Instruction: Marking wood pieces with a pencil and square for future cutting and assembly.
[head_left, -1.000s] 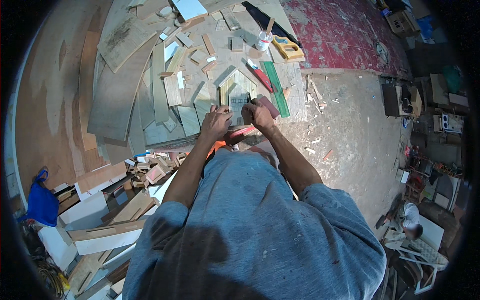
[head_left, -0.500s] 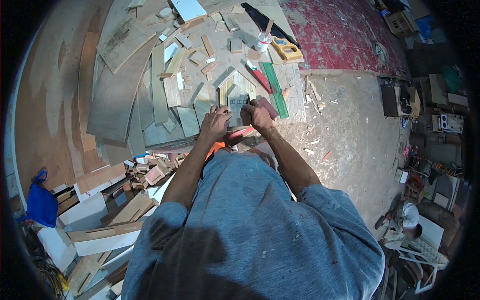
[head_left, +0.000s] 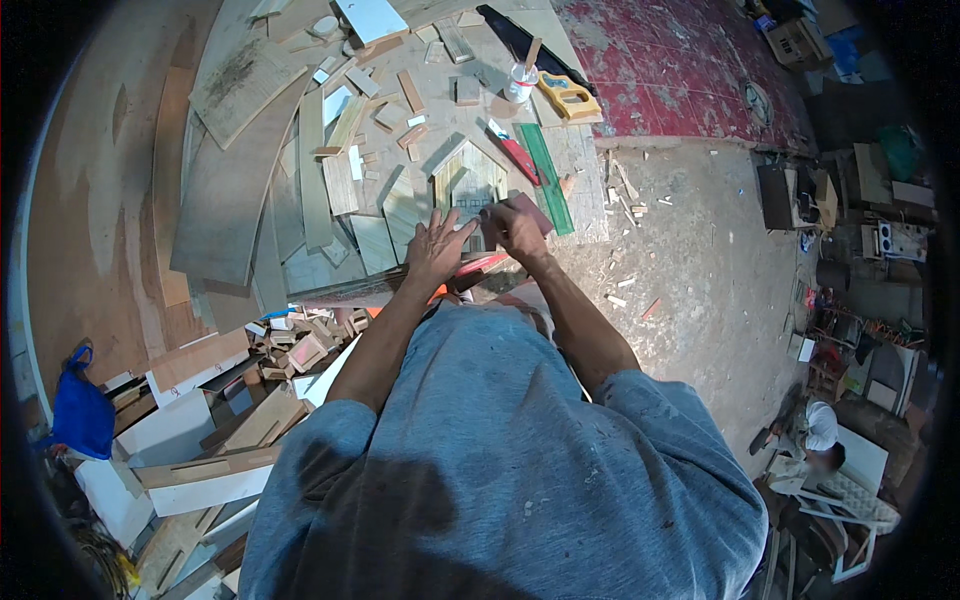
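A small house-shaped wooden piece (head_left: 468,158) with a peaked top lies near the table's front edge. Dark grid lines mark its paler middle. Fingers spread, my left hand (head_left: 435,248) rests on its lower left part. My right hand (head_left: 518,230) is closed over the lower right side, fingertips beside the grid; whatever it pinches is hidden. A dark reddish flat piece (head_left: 535,212), perhaps sandpaper, lies partly under the right hand. Just beyond are a red-handled cutter (head_left: 520,160) and a green ruler (head_left: 546,180).
Wood offcuts and boards (head_left: 240,180) cover the table's left side. At the back stand a white pot (head_left: 520,82) with a stick and a yellow-handled saw (head_left: 570,98). Scrap wood (head_left: 220,450) is heaped at lower left. Another person (head_left: 815,435) is at far right.
My left hand has shifted slightly inward, its fingers spreading wider over the wooden piece. The right fingertips have drawn lower and left; the thin dark thing at them earlier no longer shows clearly.
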